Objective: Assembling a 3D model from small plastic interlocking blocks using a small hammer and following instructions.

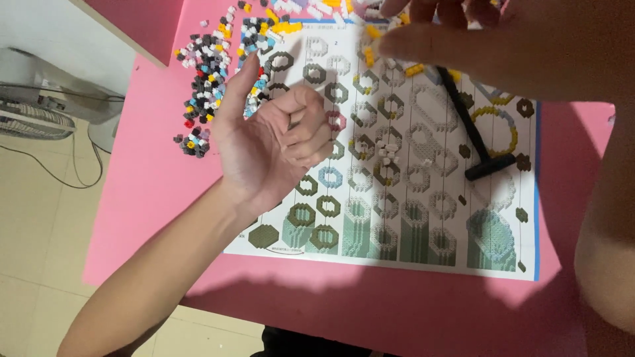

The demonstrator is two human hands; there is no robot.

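My left hand [268, 142] hovers palm-up over the left side of a printed instruction sheet [410, 198], fingers curled loosely inward; I see nothing in it. My right hand [503, 39] reaches across the top of the view, fingertips over small yellow and white bricks [390, 63] at the sheet's upper edge; blur hides whether it pinches one. A few tiny white bricks [385, 152] lie on the middle of the sheet. A black T-shaped tool [473, 135] rests on the sheet's right half.
A pile of small black, grey, blue, yellow and red bricks [202, 86] lies on the pink table [152, 198] at upper left. More bricks [291, 13] spread along the top edge. A fan [36, 119] stands on the tiled floor at left.
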